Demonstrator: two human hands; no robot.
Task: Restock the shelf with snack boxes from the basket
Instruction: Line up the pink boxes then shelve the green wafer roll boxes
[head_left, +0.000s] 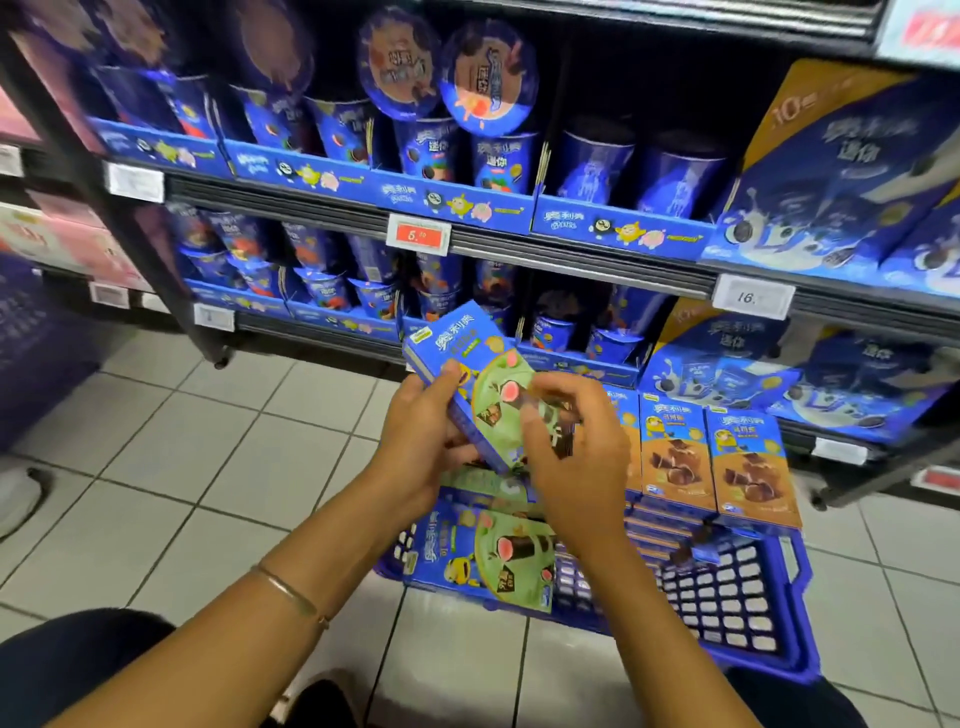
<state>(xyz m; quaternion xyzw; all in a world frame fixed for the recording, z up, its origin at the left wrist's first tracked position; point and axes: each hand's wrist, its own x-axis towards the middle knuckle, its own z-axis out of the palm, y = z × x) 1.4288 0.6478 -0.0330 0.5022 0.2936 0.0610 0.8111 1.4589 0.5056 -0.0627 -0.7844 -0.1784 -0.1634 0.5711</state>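
Both hands are on one blue-and-green snack box (480, 384), tilted and held up over the blue basket (737, 587) on the tiled floor. Left hand (423, 441) grips its lower left edge, right hand (574, 457) clamps the right side. More green boxes (493, 556) lie at the basket's left end, orange boxes (717, 462) stand along its far edge, next to the shelf (571, 260).

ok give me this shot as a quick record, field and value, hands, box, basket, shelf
left hand: grips the green snack box by its left edge
right hand: fingers over the box's front
box position: tilted, held above the basket
basket: blue, on the tiled floor, more green boxes lying inside
orange boxes: standing upright at the basket's far side
shelf: blue snack cups in rows
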